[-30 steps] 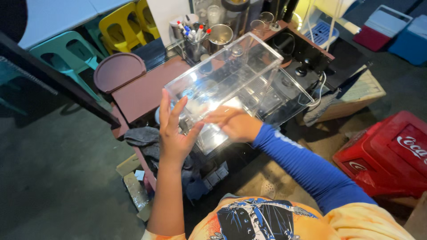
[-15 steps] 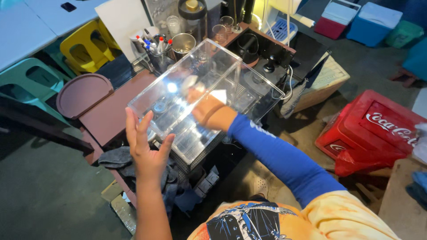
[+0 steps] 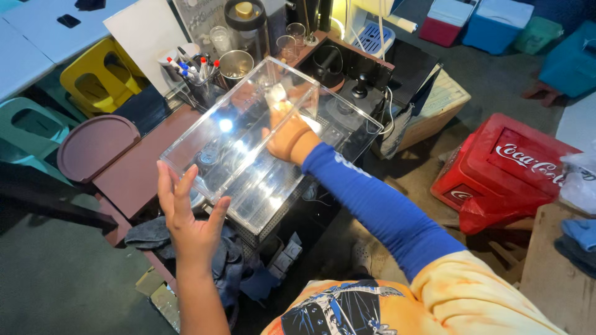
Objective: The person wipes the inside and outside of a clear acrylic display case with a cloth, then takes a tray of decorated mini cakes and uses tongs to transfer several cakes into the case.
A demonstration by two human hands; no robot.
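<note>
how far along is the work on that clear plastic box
Done: the clear plastic box is up off the brown counter and tilted. In hand: the left hand props its near wall, fingers spread, while the right hand reaches inside, pressing something pale that is too glared to identify. Left: the box is not yet set down; the grey cloth lies untouched below.

Brown table [image 3: 133,177] bore a round brown tray [image 3: 93,146], a steel cup [image 3: 236,64], a holder of marker pens [image 3: 197,77] and drinking glasses [image 3: 287,44].
</note>
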